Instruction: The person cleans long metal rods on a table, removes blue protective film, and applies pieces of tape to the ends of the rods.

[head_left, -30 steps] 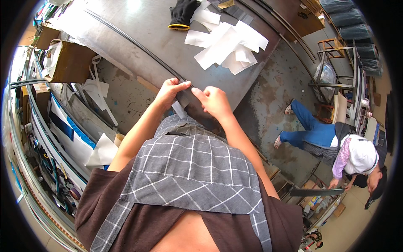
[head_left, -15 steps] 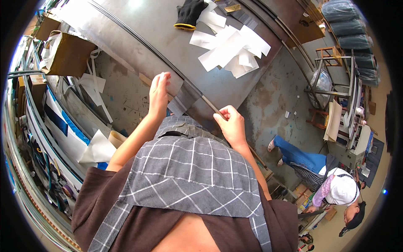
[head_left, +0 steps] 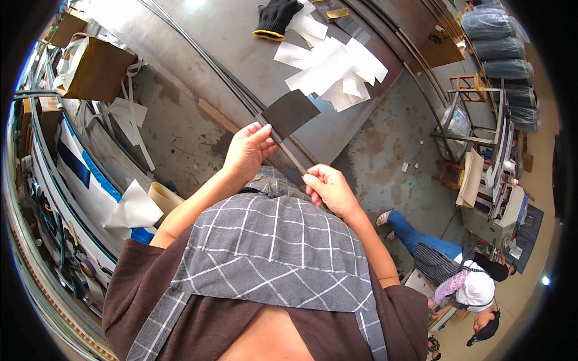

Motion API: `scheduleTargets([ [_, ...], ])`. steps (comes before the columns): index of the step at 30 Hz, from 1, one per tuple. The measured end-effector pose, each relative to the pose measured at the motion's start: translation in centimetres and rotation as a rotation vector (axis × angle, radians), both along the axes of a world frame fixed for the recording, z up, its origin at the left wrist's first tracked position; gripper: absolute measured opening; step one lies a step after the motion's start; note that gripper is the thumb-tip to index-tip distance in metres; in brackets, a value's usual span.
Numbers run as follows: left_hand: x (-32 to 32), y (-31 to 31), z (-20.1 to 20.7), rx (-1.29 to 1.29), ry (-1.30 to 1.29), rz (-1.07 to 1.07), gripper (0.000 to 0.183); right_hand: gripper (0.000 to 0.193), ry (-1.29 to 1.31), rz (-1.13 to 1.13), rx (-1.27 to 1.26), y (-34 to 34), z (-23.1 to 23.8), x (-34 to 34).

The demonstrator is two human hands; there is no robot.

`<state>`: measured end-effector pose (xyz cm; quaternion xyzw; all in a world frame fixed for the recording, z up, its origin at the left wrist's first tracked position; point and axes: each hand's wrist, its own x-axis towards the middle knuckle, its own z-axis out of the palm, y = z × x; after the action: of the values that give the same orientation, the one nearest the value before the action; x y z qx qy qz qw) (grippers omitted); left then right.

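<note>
Long thin dark rods (head_left: pixel 208 57) run diagonally from the upper left across the metal tabletop toward me. My left hand (head_left: pixel 245 153) is closed, its thumb and fingers pinching a rod by a dark rectangular sheet (head_left: pixel 293 114). That sheet lies along the rod and spreads to its right. At the rod's near end (head_left: pixel 295 157) my right hand (head_left: pixel 330 189) is closed around it, thumb on top. A second rod passes beside the held one, partly under the sheet. Whether the sheet is stuck to the rod, I cannot tell.
Loose white paper pieces (head_left: pixel 331 66) and a black glove (head_left: pixel 275 19) with yellow cuff lie on the metal table (head_left: pixel 198 21). More rods (head_left: pixel 415 57) lie at the right. A cardboard box (head_left: pixel 99 69) and racks stand left. A co-worker (head_left: pixel 448 265) bends at the lower right.
My left hand, fingers extended before, has moved right and now pinches the rod. The dark sheet has shifted to the rod's right side. The rods have spread apart slightly; my right hand sits a little lower.
</note>
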<state>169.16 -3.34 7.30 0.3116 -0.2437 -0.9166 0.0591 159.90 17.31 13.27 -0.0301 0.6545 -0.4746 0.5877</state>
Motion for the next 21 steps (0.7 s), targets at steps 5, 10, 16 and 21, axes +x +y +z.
scheduleTargets([
  [5,0.4,-0.4,-0.6,0.119,0.176,-0.027,0.017,0.028,-0.497,-0.083,-0.067,1.1,0.2,-1.3],
  [10,0.4,-0.3,-1.3,0.079,0.116,-0.036,0.02,0.025,-0.151,-0.021,-0.028,1.7,-0.4,0.3],
  [16,0.3,0.0,-1.5,0.006,0.061,-0.02,0.015,0.03,-0.037,0.022,0.049,1.6,-0.3,0.9],
  [21,-0.2,-0.1,-1.0,0.112,0.173,-0.026,0.019,0.028,-0.442,-0.115,-0.092,2.6,-0.6,-0.6],
])
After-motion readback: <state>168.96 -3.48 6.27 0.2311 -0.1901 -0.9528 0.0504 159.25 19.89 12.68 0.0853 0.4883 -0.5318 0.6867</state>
